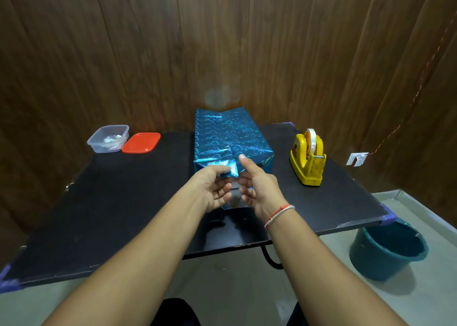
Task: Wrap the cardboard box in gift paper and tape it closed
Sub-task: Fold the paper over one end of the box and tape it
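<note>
While the box [230, 140] sits near the middle of the black table [123, 214], lengthwise away from you and already covered in shiny blue paper [247, 138] with a heart pattern, both of your hands work at its near end. A seam runs along the top of the paper from the far end toward you. At the near end the paper is unsealed, with loose flaps sticking out and a silvery underside showing between your palms.

Your left hand [214, 189] has its thumb lying along the top of the left flap and its fingers curled underneath, so it pinches that flap. Your right hand [258, 189] is half open, the thumb raised and touching the top edge of the box near the seam, the fingers loosely bent toward the paper below; whether they actually grip anything cannot be told. A red and white band [279, 215] circles your right wrist.

To the right of the box, well apart from it, stands a yellow tape holder [308, 160] with a roll of clear tape [312, 141] in it. At the far left of the table is a clear tub [108, 138] with scraps inside, and just beside it lies a red lid [141, 143]. A dark green bucket [388, 254] stands on the floor at the right, below the table edge.
</note>
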